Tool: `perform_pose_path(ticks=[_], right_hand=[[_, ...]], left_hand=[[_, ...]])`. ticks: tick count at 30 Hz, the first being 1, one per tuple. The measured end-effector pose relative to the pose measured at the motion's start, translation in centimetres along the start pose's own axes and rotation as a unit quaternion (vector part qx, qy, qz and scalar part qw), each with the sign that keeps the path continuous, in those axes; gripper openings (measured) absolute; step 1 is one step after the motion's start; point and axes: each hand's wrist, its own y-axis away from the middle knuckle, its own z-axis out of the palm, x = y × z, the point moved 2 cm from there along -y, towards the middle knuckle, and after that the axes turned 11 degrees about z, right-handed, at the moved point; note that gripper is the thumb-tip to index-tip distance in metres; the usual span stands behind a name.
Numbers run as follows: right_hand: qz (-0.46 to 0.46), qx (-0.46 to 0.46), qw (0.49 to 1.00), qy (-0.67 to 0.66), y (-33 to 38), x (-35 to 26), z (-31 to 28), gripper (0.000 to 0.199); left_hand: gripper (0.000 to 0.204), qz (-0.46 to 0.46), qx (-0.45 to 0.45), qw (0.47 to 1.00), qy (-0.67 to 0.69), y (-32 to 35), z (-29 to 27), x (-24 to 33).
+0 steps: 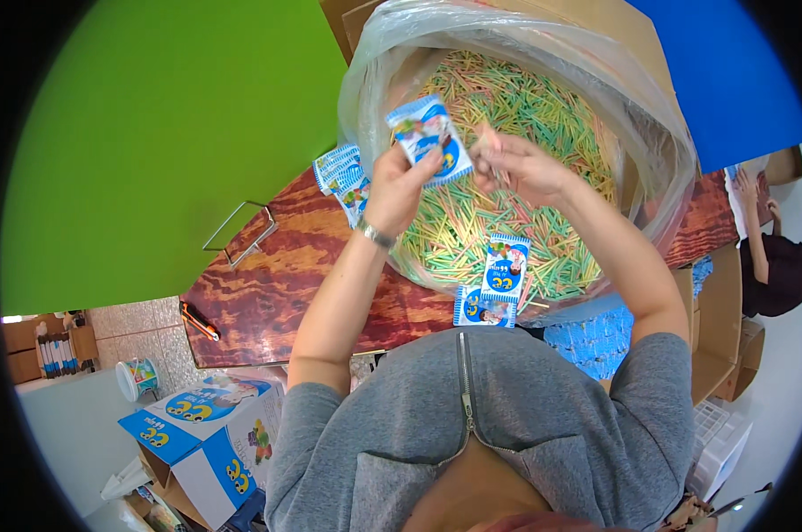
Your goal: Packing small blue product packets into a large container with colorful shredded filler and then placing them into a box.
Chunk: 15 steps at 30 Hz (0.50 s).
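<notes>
My left hand (397,184) grips a small blue-and-white packet (429,142), its thumb across the front. Close beside the packet is my right hand (527,167), fingers pinched together and slightly blurred; I cannot make out what is between them. Both hands are above a heap of thin pastel sticks (454,230), yellow, green and pink, in a large clear plastic bag (379,53). One similar packet (506,264) lies on the near edge of the heap, overlapping another packet (483,310) nearer my body. More packets (343,177) lie left of the bag.
The bag stands in a cardboard box (642,35) at a reddish wood-patterned table (268,310). On the table are a wire handle (246,235) and an orange-black cutter (199,321). A printed carton (201,434) stands lower left. Another person (778,257) is at the far right.
</notes>
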Motion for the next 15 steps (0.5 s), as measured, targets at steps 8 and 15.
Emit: perform_pose_path(ticks=[8,15], right_hand=[[-0.238,0.230,0.942,0.062,-1.0,0.4,5.0,0.024],[-0.177,0.185,0.911,0.323,3.3,-5.3,4.7,0.019]], left_hand=[[0.028,-0.027,0.025,0.983,0.179,4.3,3.1,-1.6],[0.016,0.055,0.043,0.974,-0.217,5.0,-0.2,-0.5]])
